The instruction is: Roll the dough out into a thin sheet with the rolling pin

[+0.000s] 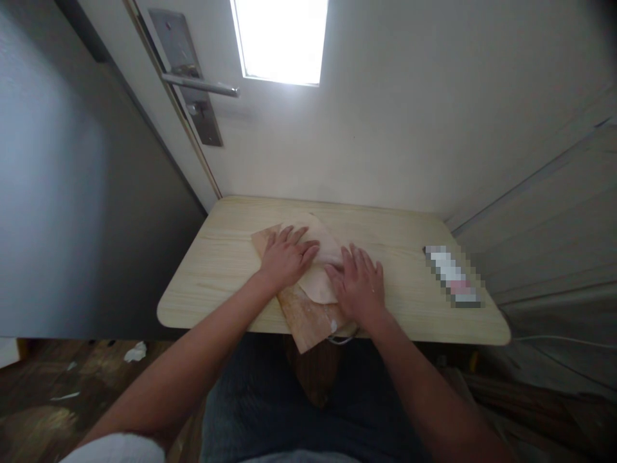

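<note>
A flat, pale sheet of dough (319, 284) lies on a wooden cutting board (308, 321), which sits at an angle on the table. My left hand (288, 256) rests palm down on the dough's left side, fingers spread. On the dough's right edge lies my right hand (359, 281), also palm down with its fingers stretched out. Both hands press flat against the sheet and neither grips anything. Parts of the dough and the board are hidden under the hands. Some white powder or residue shows near the board's lower right corner.
The light wooden table (207, 270) has rounded corners. A pixelated flat object (453, 276) lies at its right end. Behind stands a white door with a metal handle (202, 83) and a bright window. A cable hangs by the table's front edge.
</note>
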`<move>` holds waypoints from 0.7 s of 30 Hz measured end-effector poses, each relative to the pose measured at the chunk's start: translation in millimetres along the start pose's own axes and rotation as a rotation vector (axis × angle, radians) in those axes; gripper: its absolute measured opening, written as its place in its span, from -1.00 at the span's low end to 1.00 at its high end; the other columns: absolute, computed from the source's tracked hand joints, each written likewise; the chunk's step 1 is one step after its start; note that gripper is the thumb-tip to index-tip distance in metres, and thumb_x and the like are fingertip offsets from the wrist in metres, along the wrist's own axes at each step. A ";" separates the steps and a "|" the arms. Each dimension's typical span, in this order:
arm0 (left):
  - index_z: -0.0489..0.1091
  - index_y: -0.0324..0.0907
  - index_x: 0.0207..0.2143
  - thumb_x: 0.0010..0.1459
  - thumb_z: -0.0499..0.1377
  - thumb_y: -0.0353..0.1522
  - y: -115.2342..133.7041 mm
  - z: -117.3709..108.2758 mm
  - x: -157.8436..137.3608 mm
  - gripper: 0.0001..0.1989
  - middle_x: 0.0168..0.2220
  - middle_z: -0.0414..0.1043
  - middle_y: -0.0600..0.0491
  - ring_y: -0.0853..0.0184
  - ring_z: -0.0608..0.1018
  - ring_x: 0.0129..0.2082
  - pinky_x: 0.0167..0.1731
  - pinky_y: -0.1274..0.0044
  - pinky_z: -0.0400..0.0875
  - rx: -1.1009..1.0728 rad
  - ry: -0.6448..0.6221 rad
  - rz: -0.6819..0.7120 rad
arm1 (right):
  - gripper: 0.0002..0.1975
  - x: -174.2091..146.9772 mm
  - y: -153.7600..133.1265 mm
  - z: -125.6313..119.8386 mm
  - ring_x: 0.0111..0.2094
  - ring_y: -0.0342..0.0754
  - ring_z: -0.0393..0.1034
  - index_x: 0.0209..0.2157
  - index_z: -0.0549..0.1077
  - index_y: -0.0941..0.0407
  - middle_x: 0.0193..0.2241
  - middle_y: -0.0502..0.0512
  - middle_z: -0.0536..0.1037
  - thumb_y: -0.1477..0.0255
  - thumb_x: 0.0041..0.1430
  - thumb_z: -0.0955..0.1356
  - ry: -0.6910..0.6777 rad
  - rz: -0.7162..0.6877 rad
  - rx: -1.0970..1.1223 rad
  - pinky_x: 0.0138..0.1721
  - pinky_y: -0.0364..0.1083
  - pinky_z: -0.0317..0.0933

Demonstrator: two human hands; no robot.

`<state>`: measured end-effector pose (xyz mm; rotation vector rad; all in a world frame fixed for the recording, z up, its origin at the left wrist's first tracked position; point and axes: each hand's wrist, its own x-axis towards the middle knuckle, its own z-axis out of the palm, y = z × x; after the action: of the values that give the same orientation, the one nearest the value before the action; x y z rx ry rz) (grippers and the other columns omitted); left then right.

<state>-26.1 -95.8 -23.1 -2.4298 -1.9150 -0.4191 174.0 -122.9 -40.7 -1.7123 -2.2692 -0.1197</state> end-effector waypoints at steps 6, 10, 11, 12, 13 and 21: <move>0.38 0.21 0.20 0.42 -0.22 -0.02 1.8 -0.4 -7.0 -0.48 0.39 0.17 0.20 0.06 0.17 0.39 0.29 0.10 0.11 -0.010 -0.052 -0.026 | -0.33 -9.4 -4.4 -2.0 0.34 0.28 0.05 0.34 0.20 0.22 0.36 0.40 0.19 0.06 0.42 0.11 -0.002 0.005 -0.009 0.29 0.33 -0.14; 0.34 0.23 0.24 0.42 -0.21 -0.03 1.4 0.3 2.3 -0.49 0.40 0.15 0.18 0.03 0.18 0.38 0.28 0.07 0.11 -0.012 -0.044 -0.039 | -0.35 2.7 -2.2 1.3 0.32 0.28 0.07 0.31 0.23 0.20 0.34 0.39 0.23 0.05 0.43 0.09 -0.020 0.029 -0.005 0.29 0.37 -0.19; 0.35 0.24 0.23 0.42 -0.21 -0.03 1.1 0.6 5.2 -0.49 0.40 0.14 0.18 0.03 0.18 0.37 0.28 0.07 0.11 -0.011 -0.042 -0.040 | -0.35 6.4 -1.6 1.8 0.32 0.28 0.08 0.31 0.24 0.20 0.33 0.40 0.24 0.05 0.43 0.09 -0.023 0.032 -0.004 0.28 0.37 -0.20; 0.37 0.25 0.22 0.42 -0.22 -0.03 0.8 1.0 8.0 -0.49 0.40 0.14 0.18 0.02 0.18 0.37 0.28 0.07 0.10 -0.009 -0.041 -0.039 | -0.36 10.1 -1.1 2.1 0.32 0.27 0.08 0.30 0.24 0.20 0.33 0.40 0.25 0.06 0.43 0.09 -0.026 0.034 -0.003 0.28 0.37 -0.20; 0.38 0.25 0.21 0.42 -0.22 -0.02 0.4 1.3 10.8 -0.49 0.40 0.15 0.18 0.02 0.19 0.37 0.28 0.07 0.09 -0.006 -0.039 -0.039 | -0.36 13.8 -0.6 2.1 0.31 0.27 0.09 0.30 0.25 0.20 0.32 0.40 0.26 0.06 0.44 0.09 -0.030 0.036 -0.003 0.28 0.36 -0.20; 0.12 0.14 0.37 0.43 -0.24 -0.07 -3.7 4.5 37.9 -0.46 0.43 0.09 0.03 0.05 0.16 0.39 0.29 -0.01 0.03 0.008 -0.047 -0.069 | -0.41 49.6 5.7 4.2 0.25 0.24 0.18 0.24 0.35 0.14 0.24 0.31 0.39 0.09 0.46 0.06 -0.069 0.050 -0.012 0.25 0.39 -0.17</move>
<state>-20.8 -58.0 -19.7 -2.3963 -2.0198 -0.3585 166.4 -74.3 -31.3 -1.8040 -2.2767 -0.0649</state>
